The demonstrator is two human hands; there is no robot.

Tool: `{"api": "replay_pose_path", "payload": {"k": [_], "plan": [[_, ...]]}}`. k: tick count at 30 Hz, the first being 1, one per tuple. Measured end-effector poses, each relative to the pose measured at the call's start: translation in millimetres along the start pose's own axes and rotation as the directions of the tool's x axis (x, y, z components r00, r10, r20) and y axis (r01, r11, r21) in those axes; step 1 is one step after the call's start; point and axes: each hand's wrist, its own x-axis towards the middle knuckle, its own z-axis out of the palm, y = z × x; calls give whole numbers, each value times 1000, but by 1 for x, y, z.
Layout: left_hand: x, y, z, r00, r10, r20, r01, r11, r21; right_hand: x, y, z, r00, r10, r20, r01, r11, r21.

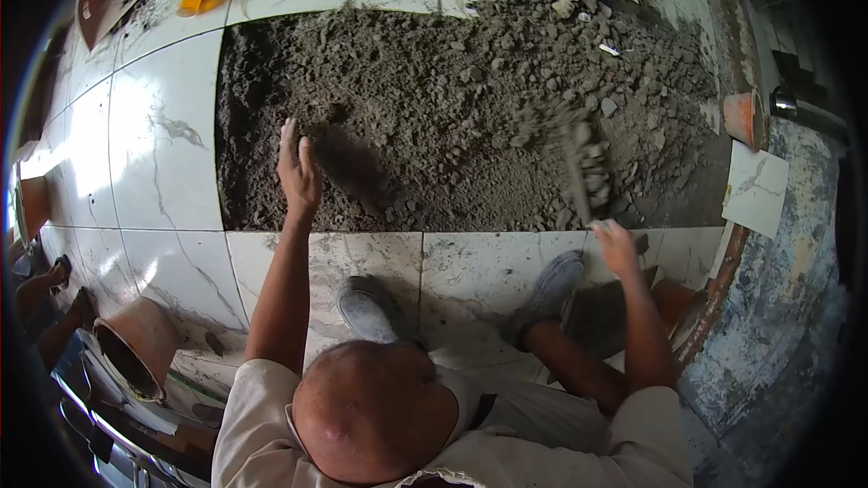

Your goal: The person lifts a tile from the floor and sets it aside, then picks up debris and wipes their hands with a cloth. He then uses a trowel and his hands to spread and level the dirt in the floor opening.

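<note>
At 12 o'clock, a rectangular bed of loose grey-brown rubble mix (434,108), crumbly and darker toward 10 o'clock, paler and studded with stones (608,107) toward 2 o'clock, edged by white grey-veined floor tiles (167,140). Over the bed at 10 o'clock, left hand (300,170), fingers extended and uncurled, contact with the mix impossible to tell; at 3 o'clock, by the near edge, right hand (617,247), fingers closed round the handle of a slim tool (576,172), motion-blurred against the stones.
</note>
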Motion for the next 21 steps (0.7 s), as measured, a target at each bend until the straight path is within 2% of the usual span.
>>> {"api": "replay_pose_path", "payload": {"k": [1,3,5,6,7,8,9,10,11,13,14,15,17,19,20,21], "plan": [[3,-7,4,999,33,11,-33,999,-7,-3,-9,-4,1000,-18,0,18,1000,4],[16,-5,11,995,94,17,-95,995,40,-4,-25,-12,985,132,-114,-139,989,-53],[35,0,22,992,122,27,-123,989,80,1,-97,5,903,414,111,-429,876,223],[46,7,28,986,165,31,-167,980,108,10,-112,31,974,213,74,-225,937,268],[58,13,33,978,207,37,-210,968,138,21,-129,57,1000,3,28,-11,952,305],[72,14,39,972,232,43,-236,961,144,34,-176,70,959,109,260,-242,793,559],[85,18,45,965,256,48,-261,954,150,49,-224,79,931,107,348,-299,771,562],[99,26,47,970,237,46,-241,960,139,62,-277,78,914,66,400,-307,758,576],[114,25,47,970,241,39,-244,958,149,84,-306,96,909,-45,415,-255,728,636],[146,21,50,972,233,10,-230,964,-130,123,-362,126,923,-87,375,-184,756,629],[160,13,53,987,157,29,-138,932,-335,136,-383,134,937,-118,329,-146,722,676],[167,13,52,987,137,81,-85,884,-460,149,-393,145,959,-123,254,-85,732,676],[173,13,53,980,161,114,-97,898,-430,178,-378,173,988,-95,124,13,842,540],[170,6,66,976,185,116,-144,945,-295,180,-332,173,989,20,145,-101,813,573],[165,12,67,967,187,173,-140,958,-251,178,-306,165,986,66,153,-143,810,568],[160,17,69,967,181,177,-132,957,-259,171,-275,151,983,93,156,-162,838,521]]}}
